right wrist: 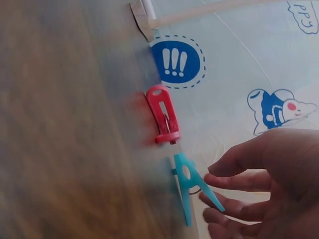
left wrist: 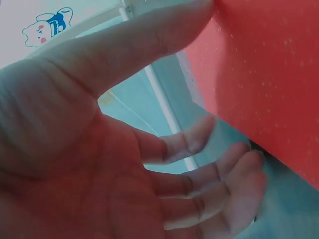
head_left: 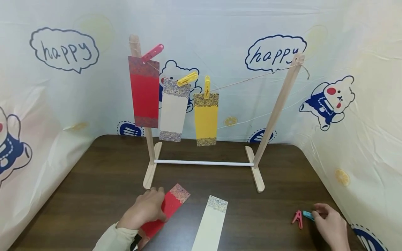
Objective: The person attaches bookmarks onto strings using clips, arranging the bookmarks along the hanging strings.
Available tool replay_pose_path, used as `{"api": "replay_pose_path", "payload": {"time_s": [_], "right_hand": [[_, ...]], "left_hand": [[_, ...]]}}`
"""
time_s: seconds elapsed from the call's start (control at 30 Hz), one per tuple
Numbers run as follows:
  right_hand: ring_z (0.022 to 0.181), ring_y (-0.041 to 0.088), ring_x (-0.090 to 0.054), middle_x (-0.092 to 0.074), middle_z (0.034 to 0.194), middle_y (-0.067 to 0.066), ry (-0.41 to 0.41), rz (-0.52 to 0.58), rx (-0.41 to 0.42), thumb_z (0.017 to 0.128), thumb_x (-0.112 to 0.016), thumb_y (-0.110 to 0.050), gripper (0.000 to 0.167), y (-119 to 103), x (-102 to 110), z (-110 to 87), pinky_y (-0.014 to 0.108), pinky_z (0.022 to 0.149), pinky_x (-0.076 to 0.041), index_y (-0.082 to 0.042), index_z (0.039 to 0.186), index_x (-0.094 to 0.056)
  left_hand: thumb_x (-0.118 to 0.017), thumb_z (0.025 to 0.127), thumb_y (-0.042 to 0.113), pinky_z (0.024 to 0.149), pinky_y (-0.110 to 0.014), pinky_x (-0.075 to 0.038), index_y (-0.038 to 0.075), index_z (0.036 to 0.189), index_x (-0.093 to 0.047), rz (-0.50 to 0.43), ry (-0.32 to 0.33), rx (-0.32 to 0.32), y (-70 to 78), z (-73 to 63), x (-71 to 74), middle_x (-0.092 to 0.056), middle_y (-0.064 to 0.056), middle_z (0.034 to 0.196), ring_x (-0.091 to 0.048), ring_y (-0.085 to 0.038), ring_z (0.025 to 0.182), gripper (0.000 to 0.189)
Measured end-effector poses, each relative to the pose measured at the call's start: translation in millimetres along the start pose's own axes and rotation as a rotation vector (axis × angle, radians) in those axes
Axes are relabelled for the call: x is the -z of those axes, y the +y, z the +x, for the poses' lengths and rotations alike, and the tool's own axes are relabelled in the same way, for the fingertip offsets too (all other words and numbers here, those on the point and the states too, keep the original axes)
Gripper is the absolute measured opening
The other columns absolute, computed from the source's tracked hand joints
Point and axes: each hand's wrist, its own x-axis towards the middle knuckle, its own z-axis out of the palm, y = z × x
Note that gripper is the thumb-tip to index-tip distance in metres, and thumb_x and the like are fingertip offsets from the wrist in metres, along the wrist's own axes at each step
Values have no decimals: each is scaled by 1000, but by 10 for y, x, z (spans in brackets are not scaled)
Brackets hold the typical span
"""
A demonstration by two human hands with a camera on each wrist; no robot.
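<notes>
A red card with a patterned end lies slantwise on the table, and my left hand reaches over its near part. In the left wrist view the thumb of the left hand touches the red face, while the other fingers bend loosely near the card's edge. At the right, my right hand is at a teal clothespin, thumb and fingers spread around its handles; whether they touch it is unclear. Beside it rests a pink-red clothespin. A cream card with a patterned end lies between the hands.
Behind stands a wooden frame with a string. A red card, a white card and a yellow card hang there, held by a pink clothespin and two yellow ones. A printed curtain surrounds the table.
</notes>
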Motion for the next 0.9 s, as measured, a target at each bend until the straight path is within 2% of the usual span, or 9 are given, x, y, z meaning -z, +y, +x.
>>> {"api": "replay_pose_path", "payload": {"time_s": [0.1,0.23,0.37,0.5,0.6,0.7,0.83,0.9], "right_hand": [[93,42,-62,-68,97,24,-45,4,-24,92,-62,-14,29,1,-16,8,57,79,-43,8,110,-64],[102,49,-58,-66,108,29,-107,-11,-19,96,-60,-22,35,-2,-17,28,59,80,-45,8,113,-64],[107,53,-55,-64,114,32,-150,-20,5,97,-59,-27,40,-9,-14,44,60,82,-46,8,116,-63],[110,54,-54,-63,117,33,-147,-16,19,98,-58,-27,40,-19,-26,43,61,83,-46,8,117,-63],[110,54,-54,-63,117,33,-135,-17,29,98,-58,-27,39,-21,-32,33,61,83,-46,7,116,-63],[110,54,-55,-63,116,33,-124,-17,36,98,-59,-27,38,-24,-34,21,61,83,-47,7,116,-63],[103,47,-61,-66,113,29,-88,-4,79,93,-65,-14,30,-33,-48,0,57,79,-48,6,116,-64],[99,42,-64,-67,112,27,-61,7,112,88,-67,-5,30,-37,-52,-11,51,76,-49,4,116,-64]], "left_hand": [[-97,53,25,69,-56,-50,-6,117,-53,7,26,-21,-4,-14,17,-53,-18,92,-57,-37,84,83],[-95,53,18,68,-56,-50,-6,114,-54,15,45,-19,-26,-17,54,-53,-18,90,-56,-37,82,77],[-95,52,17,68,-55,-50,-6,109,-55,3,16,-1,-46,-8,91,-52,-17,87,-54,-35,81,74],[-97,50,21,69,-55,-50,-6,110,-54,-9,-22,12,-70,-2,105,-52,-17,88,-53,-34,83,78],[-97,51,21,72,-56,-50,-7,120,-51,-24,-28,3,-85,-3,105,-53,-19,94,-54,-37,86,87],[-94,57,16,70,-54,-50,-5,130,-43,-62,-14,-15,-93,4,98,-55,-17,92,-57,-34,81,92],[-87,65,6,57,-44,-47,1,125,-43,-140,6,-43,-97,27,90,-55,-8,78,-55,-24,64,74],[-85,68,3,55,-41,-46,4,120,-46,-173,11,-54,-91,51,86,-54,-6,76,-54,-21,63,64]]}}
